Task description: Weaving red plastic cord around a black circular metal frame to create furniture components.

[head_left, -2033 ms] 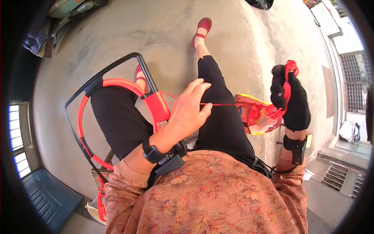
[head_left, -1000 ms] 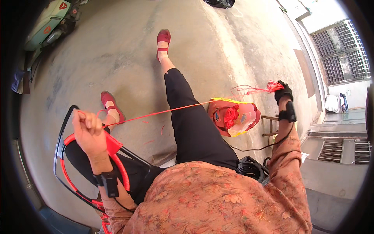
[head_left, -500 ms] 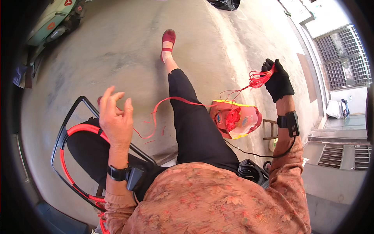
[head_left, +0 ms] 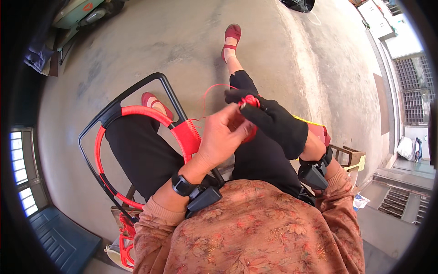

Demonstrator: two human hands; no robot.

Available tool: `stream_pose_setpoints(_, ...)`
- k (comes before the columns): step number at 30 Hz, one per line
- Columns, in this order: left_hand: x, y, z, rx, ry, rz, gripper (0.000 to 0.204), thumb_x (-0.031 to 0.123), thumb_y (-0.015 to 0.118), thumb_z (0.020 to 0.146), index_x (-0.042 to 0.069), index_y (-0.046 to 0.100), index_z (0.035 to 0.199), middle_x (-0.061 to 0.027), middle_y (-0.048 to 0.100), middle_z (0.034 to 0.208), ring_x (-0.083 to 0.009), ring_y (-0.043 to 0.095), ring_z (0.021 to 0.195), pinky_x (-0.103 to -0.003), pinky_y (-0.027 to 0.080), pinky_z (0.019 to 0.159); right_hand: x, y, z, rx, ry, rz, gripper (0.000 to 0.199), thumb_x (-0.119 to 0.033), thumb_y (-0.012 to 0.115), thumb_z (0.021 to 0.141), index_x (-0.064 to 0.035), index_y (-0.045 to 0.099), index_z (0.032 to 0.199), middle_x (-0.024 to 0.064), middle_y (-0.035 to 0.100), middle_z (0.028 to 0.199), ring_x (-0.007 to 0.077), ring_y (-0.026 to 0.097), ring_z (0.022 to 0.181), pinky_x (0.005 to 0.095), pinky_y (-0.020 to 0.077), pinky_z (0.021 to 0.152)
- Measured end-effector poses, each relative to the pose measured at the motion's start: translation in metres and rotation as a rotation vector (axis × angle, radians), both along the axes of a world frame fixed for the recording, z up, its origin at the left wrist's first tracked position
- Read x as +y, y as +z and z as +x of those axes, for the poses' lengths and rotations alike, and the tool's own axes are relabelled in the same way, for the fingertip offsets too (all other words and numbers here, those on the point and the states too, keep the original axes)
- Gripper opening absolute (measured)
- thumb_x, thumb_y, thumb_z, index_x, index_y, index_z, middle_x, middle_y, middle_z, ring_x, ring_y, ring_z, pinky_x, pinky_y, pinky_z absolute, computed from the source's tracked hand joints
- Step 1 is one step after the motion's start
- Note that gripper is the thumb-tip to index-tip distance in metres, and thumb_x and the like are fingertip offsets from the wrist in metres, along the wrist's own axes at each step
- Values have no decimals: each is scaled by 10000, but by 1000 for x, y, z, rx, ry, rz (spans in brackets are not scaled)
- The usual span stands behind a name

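Observation:
In front of my lap, my two hands meet at a bundle of red cord. My right hand, in a black glove, is closed around the bundle. The bare left hand pinches at it from the other side; some of its fingertips are hidden. On my left thigh leans a black tubular frame with an inner ring partly covered in red. A flat band of tight red wrapping joins ring and frame beside my left wrist. From there a thin red strand arcs up toward my hands.
A red bag with a yellow rim is mostly hidden behind my right forearm, next to a small wooden stool. A scooter stands at the far left. A black plastic bag lies far ahead, and a blue panel is at lower left.
My right hand has come from far right, with its red cord, to the middle. My left hand has moved right and closed on the bundle. The frame appears farther right and higher.

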State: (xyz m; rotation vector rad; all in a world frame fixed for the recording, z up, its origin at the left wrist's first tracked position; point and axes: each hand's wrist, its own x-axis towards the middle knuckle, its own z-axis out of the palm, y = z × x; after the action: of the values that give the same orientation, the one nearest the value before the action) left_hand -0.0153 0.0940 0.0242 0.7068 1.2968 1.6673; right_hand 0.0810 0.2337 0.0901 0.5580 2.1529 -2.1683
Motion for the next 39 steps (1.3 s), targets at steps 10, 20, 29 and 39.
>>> stream_pose_setpoints(10,-9,1,-15,-11,205,-68,375,329,542,993,9,634,1165,-78,678,1061,-144,633,925,-351,503,916,8,-19,11,-11,-274,-7,376,-105,543,964,53,503,1302,117,679,1071,207,655,975,311,499,900)
stream_pose_setpoints(20,-4,-8,-7,-107,-277,75,577,474,399,1020,-15,539,1293,-82,644,1106,-147,574,990,-316,427,922,16,-4,11,19,-212,581,366,-195,539,981,18,523,1278,84,618,1048,200,627,884,336,503,831)
stream_pose_setpoints(29,-11,-14,-27,212,-233,-213,168,160,643,960,8,689,906,58,586,714,1,445,633,-184,365,556,61,-27,32,-111,-332,94,294,-248,563,974,-24,658,1140,19,608,826,86,559,708,247,450,651)
stream_pose_setpoints(39,-7,-27,-24,-178,-103,-202,154,154,667,943,20,687,1017,39,605,731,-13,473,592,-189,370,513,30,-28,35,-140,-58,-53,236,-175,686,868,-20,654,1043,44,675,906,104,635,844,225,491,740)
